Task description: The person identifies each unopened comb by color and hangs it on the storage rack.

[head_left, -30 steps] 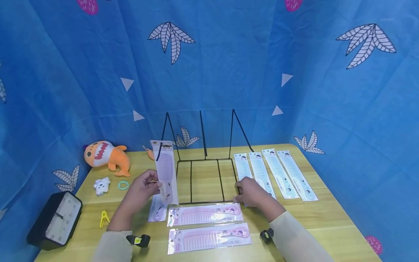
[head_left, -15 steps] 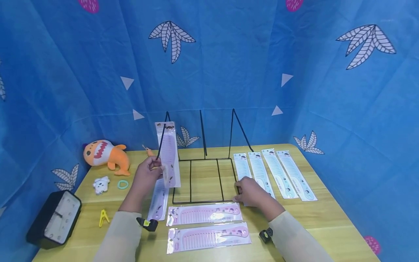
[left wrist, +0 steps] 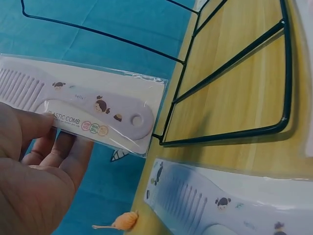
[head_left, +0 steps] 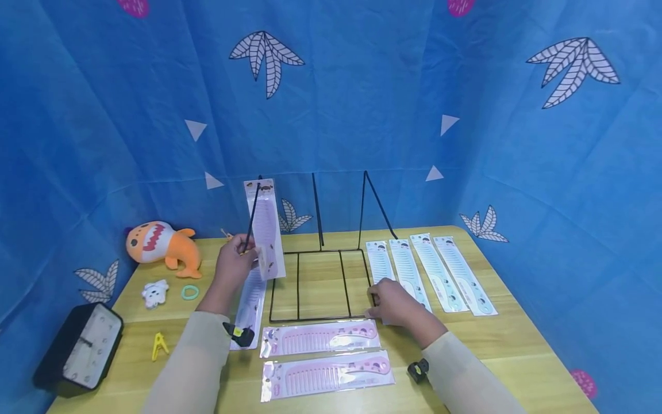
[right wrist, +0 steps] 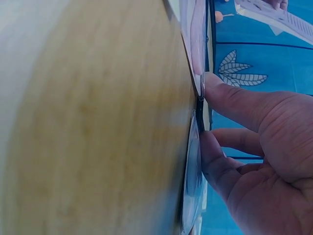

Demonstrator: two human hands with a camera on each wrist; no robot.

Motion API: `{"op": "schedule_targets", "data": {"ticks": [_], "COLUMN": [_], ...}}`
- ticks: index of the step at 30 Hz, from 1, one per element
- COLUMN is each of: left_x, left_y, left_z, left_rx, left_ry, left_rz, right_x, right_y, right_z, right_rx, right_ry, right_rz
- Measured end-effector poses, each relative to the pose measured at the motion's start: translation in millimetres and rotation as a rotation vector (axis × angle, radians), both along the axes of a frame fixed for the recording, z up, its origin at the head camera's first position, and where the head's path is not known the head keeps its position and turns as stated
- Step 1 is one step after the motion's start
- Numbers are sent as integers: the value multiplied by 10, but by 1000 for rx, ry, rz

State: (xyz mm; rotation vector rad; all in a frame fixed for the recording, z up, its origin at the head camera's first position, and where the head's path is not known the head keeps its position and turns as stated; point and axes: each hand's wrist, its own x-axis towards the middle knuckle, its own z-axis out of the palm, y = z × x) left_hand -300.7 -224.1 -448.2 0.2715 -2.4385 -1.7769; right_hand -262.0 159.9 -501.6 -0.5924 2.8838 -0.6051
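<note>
My left hand [head_left: 234,261] pinches the lower part of a packaged lilac comb [head_left: 266,224], its handle end down. The package top is at the raised left prong of a black wire rack [head_left: 297,287], and the prong crosses in front of the package. In the left wrist view, thumb and fingers of the left hand [left wrist: 39,166] grip the comb's package [left wrist: 117,110] near the printed label. My right hand [head_left: 393,302] holds the rack's front right base corner; in the right wrist view, the thumb and fingers of the right hand [right wrist: 274,142] are at the dark wire.
Another lilac comb pack [head_left: 250,299] lies left of the rack. Two pink comb packs [head_left: 320,337] lie in front, several blue ones [head_left: 438,273] to the right. At left are an orange shark toy [head_left: 165,247], a yellow clip [head_left: 159,346] and a black clock [head_left: 85,348].
My left hand has moved up and away with the lilac comb, whose package has slid back along the left prong. The right hand stays at the rack's corner.
</note>
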Motion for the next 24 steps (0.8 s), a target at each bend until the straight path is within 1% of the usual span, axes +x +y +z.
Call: {"op": "schedule_targets", "data": {"ticks": [8,12,17,24], "left_x": [-90,-146,-204,-265], "left_y": [10,4,-3,-14], "left_z": [15,-9,-55,-91], "left_rx": [-25,-21,-6,-32], "left_ry": [26,42,78,80], "left_rz": [-21,-28,-29,-14], "right_x": [1,-1,4,2], "right_y": [0,-2,4,5], "right_z": [-3,-14,-23,-20], "right_rx": [-3,3,2,-4], "right_ry": [2,-3,-11,-17], "right_rz": [0,-9,-6,-7]}}
